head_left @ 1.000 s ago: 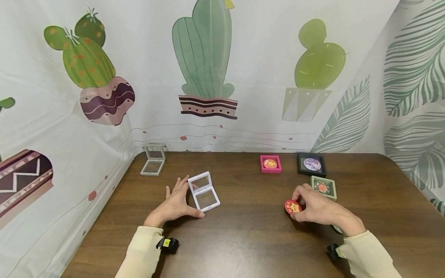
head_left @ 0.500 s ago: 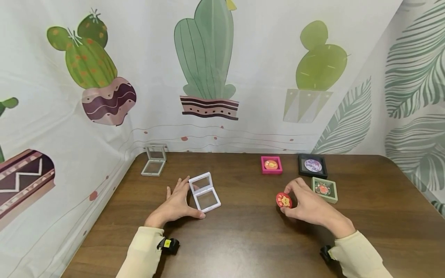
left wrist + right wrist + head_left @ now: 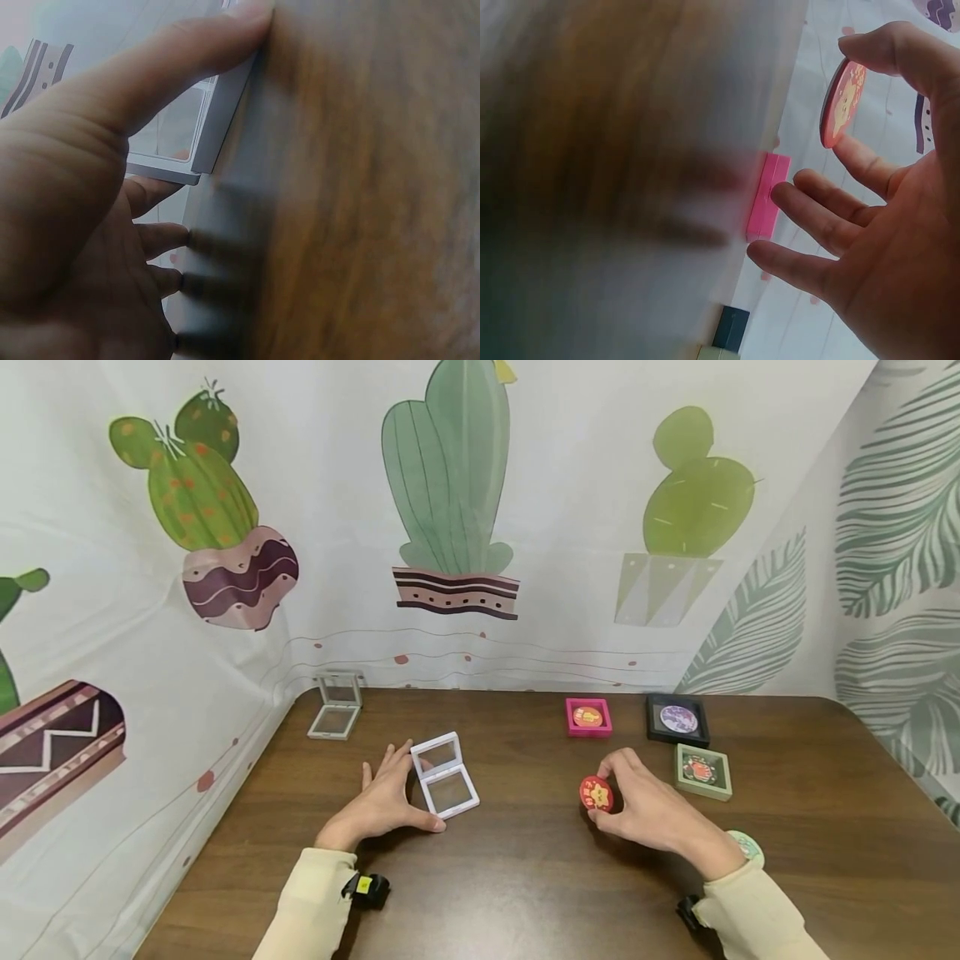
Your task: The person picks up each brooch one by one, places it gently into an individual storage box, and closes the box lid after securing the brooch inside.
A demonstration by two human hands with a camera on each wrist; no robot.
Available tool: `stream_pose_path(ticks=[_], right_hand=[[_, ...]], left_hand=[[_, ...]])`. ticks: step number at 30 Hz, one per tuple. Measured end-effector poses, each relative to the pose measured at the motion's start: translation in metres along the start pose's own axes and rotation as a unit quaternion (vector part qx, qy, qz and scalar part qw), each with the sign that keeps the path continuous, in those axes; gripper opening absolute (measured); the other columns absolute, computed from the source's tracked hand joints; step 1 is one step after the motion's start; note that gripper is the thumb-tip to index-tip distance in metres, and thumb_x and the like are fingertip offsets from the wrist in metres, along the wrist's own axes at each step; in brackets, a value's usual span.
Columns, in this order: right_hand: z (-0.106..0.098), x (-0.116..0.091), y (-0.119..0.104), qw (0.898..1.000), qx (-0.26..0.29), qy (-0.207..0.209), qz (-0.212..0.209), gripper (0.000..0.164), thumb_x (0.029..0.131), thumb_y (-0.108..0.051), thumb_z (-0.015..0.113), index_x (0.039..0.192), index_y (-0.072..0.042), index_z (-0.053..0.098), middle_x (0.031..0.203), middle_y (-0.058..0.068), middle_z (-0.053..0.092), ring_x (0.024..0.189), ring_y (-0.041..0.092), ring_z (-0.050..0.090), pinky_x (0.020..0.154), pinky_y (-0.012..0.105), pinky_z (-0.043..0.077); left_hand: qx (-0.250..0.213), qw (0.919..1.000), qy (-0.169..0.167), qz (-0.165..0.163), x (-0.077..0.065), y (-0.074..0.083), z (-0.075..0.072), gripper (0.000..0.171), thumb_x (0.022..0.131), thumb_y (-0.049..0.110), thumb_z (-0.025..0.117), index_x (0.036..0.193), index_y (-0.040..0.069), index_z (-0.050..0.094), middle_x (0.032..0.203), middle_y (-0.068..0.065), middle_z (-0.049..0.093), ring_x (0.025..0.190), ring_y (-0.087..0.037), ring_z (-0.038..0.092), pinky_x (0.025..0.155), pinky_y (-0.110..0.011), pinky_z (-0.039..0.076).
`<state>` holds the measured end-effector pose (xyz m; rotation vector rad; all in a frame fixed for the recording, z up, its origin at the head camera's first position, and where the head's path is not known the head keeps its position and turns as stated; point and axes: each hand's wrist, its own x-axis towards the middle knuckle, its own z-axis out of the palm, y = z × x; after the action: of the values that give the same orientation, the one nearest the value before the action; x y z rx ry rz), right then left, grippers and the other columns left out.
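A white hinged display case [image 3: 448, 792] stands unfolded on the table, its lid raised and clear film in both halves. My left hand [image 3: 380, 806] holds it at the left side, with the thumb on its near edge and the index finger at the raised lid; the other fingers spread beyond. In the left wrist view, the thumb lies along the case's edge [image 3: 226, 112]. My right hand [image 3: 648, 806] pinches a red round badge [image 3: 596, 794] with a yellow star, tilted above the table. The right wrist view has thumb and index finger at opposite rims of the badge [image 3: 842, 105], other fingers extended.
A grey unfolded case [image 3: 334, 720] stands at the back left. Pink [image 3: 588, 729], black [image 3: 678, 739] and green [image 3: 703, 790] cases holding round badges lie at the back right. A pale green badge [image 3: 752, 847] lies partly behind my right wrist. A printed cloth hangs behind the table.
My right hand has moved left with the red badge, away from the green case and towards the white case. The pale green badge shows beside the right wrist. My left hand stays at the white case.
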<state>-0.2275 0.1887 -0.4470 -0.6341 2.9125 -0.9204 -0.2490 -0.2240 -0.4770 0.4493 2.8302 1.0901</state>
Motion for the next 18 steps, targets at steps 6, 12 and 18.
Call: stream_pose_path(ticks=[6,12,18], right_hand=[[0.005,0.004,-0.004,1.000,0.000,0.005,-0.002,0.051,0.083,-0.029,0.087,0.116,-0.013,0.052,0.119,0.007,0.051,0.073,0.017,0.056,0.059,0.033,0.049],[0.008,0.008,-0.011,1.000,0.006,-0.003,0.003,0.050,0.084,-0.031,0.085,0.118,-0.012,0.053,0.118,0.008,0.052,0.073,0.018,0.055,0.059,0.034,0.049],[0.012,0.015,-0.019,1.000,-0.002,0.000,-0.008,0.050,0.085,-0.034,0.085,0.117,-0.011,0.055,0.115,0.005,0.053,0.077,0.017,0.055,0.062,0.033,0.049]], left_hand=[[0.009,0.9998,-0.011,-0.016,0.002,0.003,-0.001,0.086,0.060,0.047,0.101,0.125,0.009,0.059,0.170,-0.032,0.021,0.158,-0.054,0.003,0.113,-0.081,-0.010],[0.014,0.9994,-0.019,-0.023,0.001,0.003,-0.002,0.087,0.060,0.044,0.102,0.128,0.010,0.059,0.170,-0.031,0.021,0.158,-0.053,0.004,0.113,-0.082,-0.009],[0.014,0.9995,-0.017,-0.022,0.001,0.002,-0.002,0.087,0.061,0.044,0.102,0.129,0.009,0.060,0.170,-0.030,0.021,0.158,-0.052,0.003,0.114,-0.081,-0.010]])
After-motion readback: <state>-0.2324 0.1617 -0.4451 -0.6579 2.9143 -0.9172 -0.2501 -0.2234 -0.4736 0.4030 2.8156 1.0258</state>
